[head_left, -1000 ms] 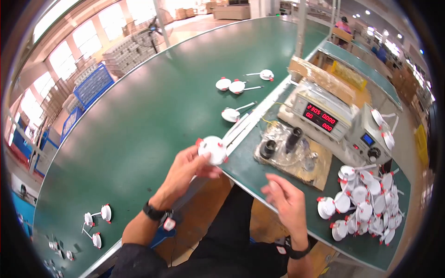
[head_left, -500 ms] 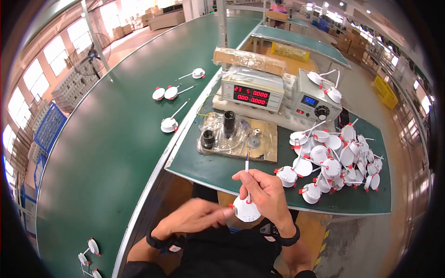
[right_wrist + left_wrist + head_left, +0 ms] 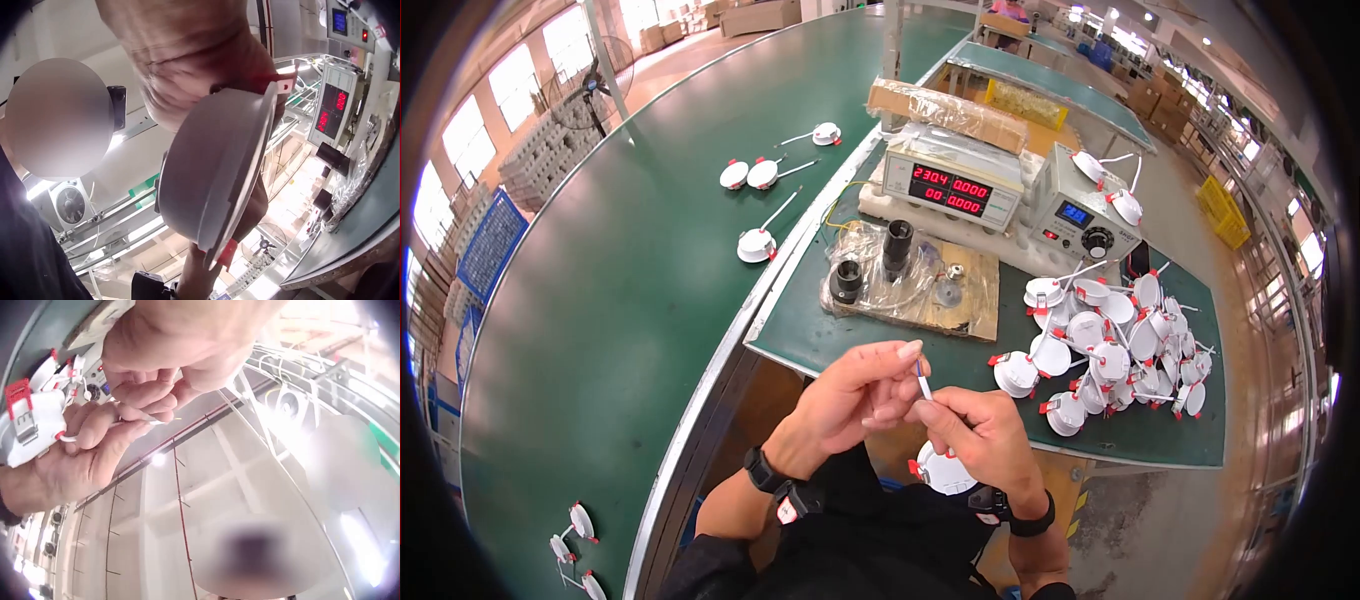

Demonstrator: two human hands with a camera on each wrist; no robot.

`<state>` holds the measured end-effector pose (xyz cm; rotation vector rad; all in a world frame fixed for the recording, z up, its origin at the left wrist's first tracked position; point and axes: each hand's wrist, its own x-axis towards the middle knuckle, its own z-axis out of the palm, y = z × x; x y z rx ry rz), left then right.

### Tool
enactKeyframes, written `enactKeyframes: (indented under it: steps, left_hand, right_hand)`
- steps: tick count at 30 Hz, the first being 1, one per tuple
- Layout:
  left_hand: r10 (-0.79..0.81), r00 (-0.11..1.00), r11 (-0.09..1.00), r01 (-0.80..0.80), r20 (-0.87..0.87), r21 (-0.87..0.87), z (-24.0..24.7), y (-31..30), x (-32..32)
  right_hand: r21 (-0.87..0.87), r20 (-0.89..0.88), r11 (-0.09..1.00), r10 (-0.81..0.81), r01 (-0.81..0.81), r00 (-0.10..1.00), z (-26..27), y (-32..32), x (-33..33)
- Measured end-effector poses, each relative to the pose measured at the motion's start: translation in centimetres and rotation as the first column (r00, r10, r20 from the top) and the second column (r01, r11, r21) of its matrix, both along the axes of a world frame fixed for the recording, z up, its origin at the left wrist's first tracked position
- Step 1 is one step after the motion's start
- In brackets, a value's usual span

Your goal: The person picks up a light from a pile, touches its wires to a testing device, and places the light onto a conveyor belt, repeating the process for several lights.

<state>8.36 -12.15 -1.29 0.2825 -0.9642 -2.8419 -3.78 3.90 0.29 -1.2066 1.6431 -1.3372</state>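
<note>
A white recessed downlight (image 3: 945,474) with red-tipped spring clips hangs below my right hand (image 3: 985,432), close to my lap. That hand pinches its white cable (image 3: 926,388) between thumb and fingers, a short way below the cable's tip. At the tip, a bluish wire end shows between the thumb and fingers of my left hand (image 3: 855,393), which pinch it. In the right wrist view, the round body of the downlight (image 3: 209,162) covers part of the hand. The left wrist view shows both hands meeting at the cable, with the downlight (image 3: 37,425) at the left.
A pile of similar downlights (image 3: 1110,350) covers the bench's right side. Behind my hands lies a plastic-wrapped board (image 3: 970,310) with black sockets (image 3: 897,245). A red-digit power meter (image 3: 950,190) and a knobbed box (image 3: 1075,215) stand behind. More downlights (image 3: 756,245) lie on the green belt (image 3: 620,330).
The downlight has gone from my left hand over the belt's edge to my right hand near the lap. My left hand has then moved from beside its body up to the cable tip.
</note>
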Motion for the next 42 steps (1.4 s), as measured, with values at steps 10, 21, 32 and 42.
enactKeyframes:
  steps: [10,21,32,42]
  left_hand:
    - [-0.122,0.991,0.992,0.124,0.055,-0.037,-1.0,-0.5,-1.0]
    - [0.214,0.948,0.284,-0.290,-0.235,-0.914,-1.0,0.6,-0.2]
    - [-0.190,0.972,0.967,0.209,0.136,-0.143,-5.9,4.9,-1.7]
    - [-0.017,0.973,0.991,0.047,0.230,-0.124,-6.9,3.0,-7.8]
  right_hand:
    - [0.044,0.085,0.998,0.035,-0.039,0.996,-0.8,0.2,-0.6]
    - [0.142,0.272,0.990,-0.051,0.012,0.961,-1.8,0.5,-1.2]
    - [0.047,0.330,0.970,-0.242,0.240,0.912,-4.8,-3.5,-5.1]
    - [0.184,0.405,0.947,-0.317,0.263,0.858,-8.3,-7.2,-11.4]
